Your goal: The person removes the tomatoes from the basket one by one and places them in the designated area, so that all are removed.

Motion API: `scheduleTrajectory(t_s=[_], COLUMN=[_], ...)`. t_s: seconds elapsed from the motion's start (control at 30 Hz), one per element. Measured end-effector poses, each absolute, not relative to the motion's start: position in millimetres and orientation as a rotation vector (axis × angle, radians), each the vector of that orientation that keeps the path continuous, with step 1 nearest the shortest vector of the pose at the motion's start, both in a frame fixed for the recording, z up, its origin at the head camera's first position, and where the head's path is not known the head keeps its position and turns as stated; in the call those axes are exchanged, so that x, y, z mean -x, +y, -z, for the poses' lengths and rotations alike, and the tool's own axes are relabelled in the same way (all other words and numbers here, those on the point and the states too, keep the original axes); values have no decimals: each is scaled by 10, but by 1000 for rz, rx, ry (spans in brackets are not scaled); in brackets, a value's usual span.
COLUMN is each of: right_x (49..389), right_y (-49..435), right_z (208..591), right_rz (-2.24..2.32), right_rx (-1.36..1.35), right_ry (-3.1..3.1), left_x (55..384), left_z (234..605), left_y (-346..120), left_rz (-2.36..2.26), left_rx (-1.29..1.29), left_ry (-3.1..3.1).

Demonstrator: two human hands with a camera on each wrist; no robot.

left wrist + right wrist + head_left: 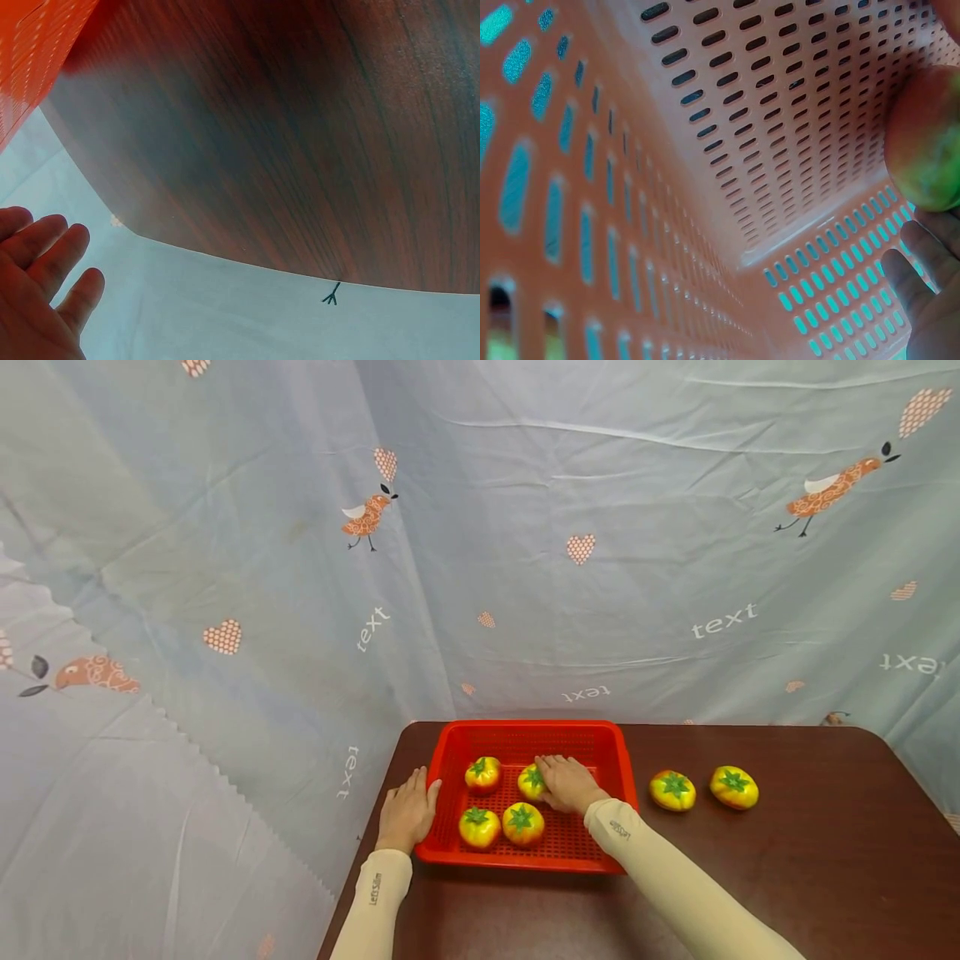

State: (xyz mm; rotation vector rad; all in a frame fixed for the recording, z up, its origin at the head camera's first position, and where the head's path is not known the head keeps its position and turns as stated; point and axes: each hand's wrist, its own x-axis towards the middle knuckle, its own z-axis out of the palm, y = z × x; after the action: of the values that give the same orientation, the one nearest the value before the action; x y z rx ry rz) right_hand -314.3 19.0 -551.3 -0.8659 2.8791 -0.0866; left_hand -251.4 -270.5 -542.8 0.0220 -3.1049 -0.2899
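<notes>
A red plastic basket with slotted walls stands on the table. Inside it are several yellow-red tomatoes with green star-shaped tops, such as one tomato near the front and another tomato further back. My right hand reaches over the basket and grips a tomato, partly covered by the hand, at the basket's floor. Thumb and fingers lie on opposite sides of it. Beside the basket's left wall is my left hand, its fingers loosely extended and holding nothing.
Two more tomatoes lie on the dark wooden table right of the basket: a nearer tomato and a farther tomato. A patterned cloth curtain hangs behind the table and along its left side.
</notes>
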Motion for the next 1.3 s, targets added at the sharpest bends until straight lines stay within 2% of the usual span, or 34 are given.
scheduleTrajectory(t_s=[0.53, 1.3], right_x=[3136, 3207], right_y=[287, 394], right_z=[5502, 5203], right_rz=[96, 98], right_rx=[948, 1094], right_ry=[2942, 3046], left_x=[2508, 2514], left_z=[5457, 5435], left_y=[-2692, -2708], left_rz=[282, 301], left_rx=[-3, -7], left_ry=[-3095, -3086])
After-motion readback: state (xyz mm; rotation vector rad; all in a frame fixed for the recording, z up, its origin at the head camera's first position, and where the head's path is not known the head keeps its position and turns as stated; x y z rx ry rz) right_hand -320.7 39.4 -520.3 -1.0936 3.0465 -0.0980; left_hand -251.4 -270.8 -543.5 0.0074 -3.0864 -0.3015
